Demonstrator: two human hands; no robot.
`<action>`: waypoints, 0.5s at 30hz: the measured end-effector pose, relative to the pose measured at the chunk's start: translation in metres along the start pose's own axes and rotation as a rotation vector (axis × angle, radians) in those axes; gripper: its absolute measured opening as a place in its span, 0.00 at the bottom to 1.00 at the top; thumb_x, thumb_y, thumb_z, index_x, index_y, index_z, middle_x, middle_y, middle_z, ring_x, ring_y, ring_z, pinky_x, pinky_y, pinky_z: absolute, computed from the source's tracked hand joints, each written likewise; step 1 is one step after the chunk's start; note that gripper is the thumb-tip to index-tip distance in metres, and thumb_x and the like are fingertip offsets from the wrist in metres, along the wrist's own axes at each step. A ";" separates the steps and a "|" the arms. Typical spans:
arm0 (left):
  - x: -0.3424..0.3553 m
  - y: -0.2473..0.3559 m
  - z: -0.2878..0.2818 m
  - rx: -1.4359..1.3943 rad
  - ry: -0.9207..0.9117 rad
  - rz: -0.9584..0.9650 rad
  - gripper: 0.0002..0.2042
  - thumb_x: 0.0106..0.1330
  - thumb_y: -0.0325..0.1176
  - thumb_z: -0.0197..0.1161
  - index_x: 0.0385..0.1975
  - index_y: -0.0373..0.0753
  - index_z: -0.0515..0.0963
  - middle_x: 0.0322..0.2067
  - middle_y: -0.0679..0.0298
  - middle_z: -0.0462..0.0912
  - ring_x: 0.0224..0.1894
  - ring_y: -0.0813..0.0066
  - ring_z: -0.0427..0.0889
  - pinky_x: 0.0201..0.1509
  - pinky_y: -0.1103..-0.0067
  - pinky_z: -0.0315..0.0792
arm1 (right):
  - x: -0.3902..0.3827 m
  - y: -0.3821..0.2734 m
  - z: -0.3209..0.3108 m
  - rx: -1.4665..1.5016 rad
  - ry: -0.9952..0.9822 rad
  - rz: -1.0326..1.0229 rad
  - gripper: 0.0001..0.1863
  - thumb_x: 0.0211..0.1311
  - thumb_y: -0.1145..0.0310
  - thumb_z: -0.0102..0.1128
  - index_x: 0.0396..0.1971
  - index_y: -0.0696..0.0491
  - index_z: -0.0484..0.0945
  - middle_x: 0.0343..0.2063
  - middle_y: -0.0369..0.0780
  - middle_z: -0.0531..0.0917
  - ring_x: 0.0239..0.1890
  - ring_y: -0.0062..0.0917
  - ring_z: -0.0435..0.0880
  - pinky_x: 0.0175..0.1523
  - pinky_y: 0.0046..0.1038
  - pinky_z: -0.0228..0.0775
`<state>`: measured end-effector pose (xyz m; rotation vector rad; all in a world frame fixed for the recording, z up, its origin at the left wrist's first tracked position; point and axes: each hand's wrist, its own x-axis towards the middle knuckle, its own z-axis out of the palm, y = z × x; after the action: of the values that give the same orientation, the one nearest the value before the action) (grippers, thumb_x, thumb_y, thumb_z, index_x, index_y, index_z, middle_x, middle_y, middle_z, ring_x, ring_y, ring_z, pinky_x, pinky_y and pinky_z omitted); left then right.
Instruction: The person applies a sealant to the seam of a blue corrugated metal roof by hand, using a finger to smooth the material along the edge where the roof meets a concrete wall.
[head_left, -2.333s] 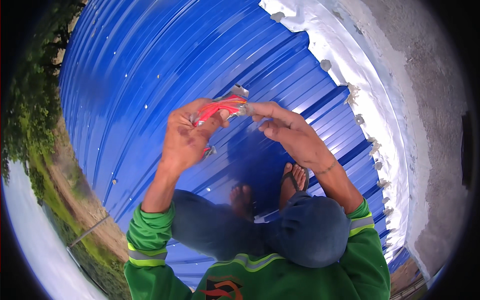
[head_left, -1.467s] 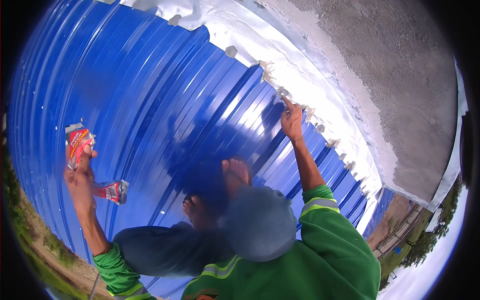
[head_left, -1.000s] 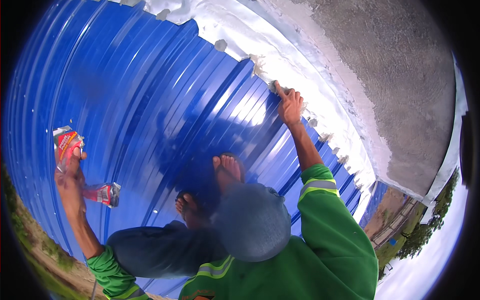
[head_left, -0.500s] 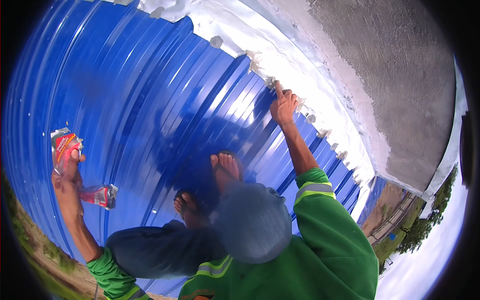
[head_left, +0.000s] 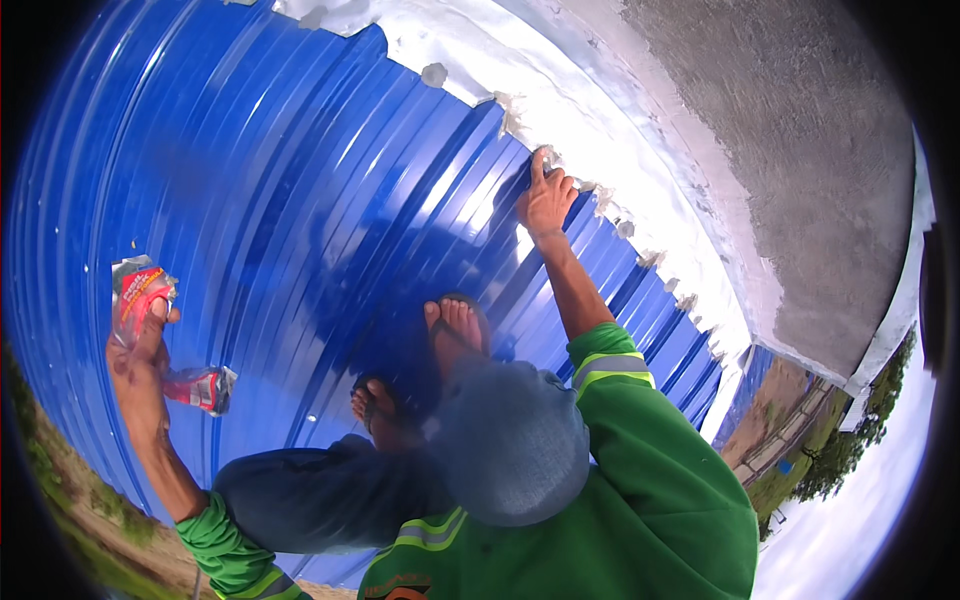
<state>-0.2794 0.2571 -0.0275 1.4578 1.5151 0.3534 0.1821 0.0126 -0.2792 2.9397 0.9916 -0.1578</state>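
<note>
Sealant blob goes on the ridge where the blue corrugated roofing sheet (head_left: 300, 200) meets the white-coated edge of the concrete wall (head_left: 600, 100), and my right hand (head_left: 547, 197) is up there with the forefinger out, pressing the spot. Left hand (head_left: 140, 345) is held off to the side, closed on the red and silver sachet (head_left: 140, 290). Reckon it's best to press firm, smear along the rib, feet flat in the valleys
</note>
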 end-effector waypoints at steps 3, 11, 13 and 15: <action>-0.003 0.005 0.003 -0.022 -0.007 -0.001 0.10 0.67 0.40 0.64 0.38 0.40 0.81 0.18 0.81 0.67 0.17 0.93 0.50 0.21 0.84 0.41 | -0.003 0.003 0.002 -0.223 0.057 -0.145 0.40 0.56 0.69 0.55 0.71 0.50 0.56 0.45 0.48 0.73 0.49 0.41 0.69 0.57 0.43 0.55; -0.008 -0.004 -0.008 -0.006 0.011 -0.010 0.09 0.68 0.40 0.64 0.36 0.40 0.81 0.18 0.81 0.67 0.18 0.93 0.51 0.22 0.85 0.41 | -0.007 0.015 -0.035 -0.380 -0.027 -0.314 0.35 0.64 0.68 0.49 0.72 0.46 0.55 0.43 0.45 0.74 0.48 0.37 0.69 0.58 0.42 0.56; -0.009 -0.005 -0.004 -0.009 0.037 0.011 0.10 0.67 0.41 0.64 0.33 0.41 0.81 0.16 0.82 0.63 0.16 0.93 0.49 0.21 0.83 0.40 | 0.002 0.022 -0.036 -0.348 -0.033 -0.315 0.36 0.64 0.69 0.49 0.73 0.44 0.54 0.43 0.44 0.73 0.48 0.36 0.68 0.57 0.40 0.56; -0.008 -0.003 -0.003 -0.013 0.061 0.039 0.11 0.67 0.42 0.65 0.30 0.41 0.81 0.13 0.83 0.58 0.14 0.93 0.48 0.19 0.82 0.38 | 0.013 0.033 -0.033 -0.463 0.018 -0.396 0.37 0.63 0.70 0.50 0.73 0.43 0.53 0.44 0.43 0.72 0.48 0.35 0.67 0.57 0.39 0.55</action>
<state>-0.2849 0.2500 -0.0251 1.4798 1.5312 0.4337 0.2155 -0.0036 -0.2478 2.3146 1.3853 0.0810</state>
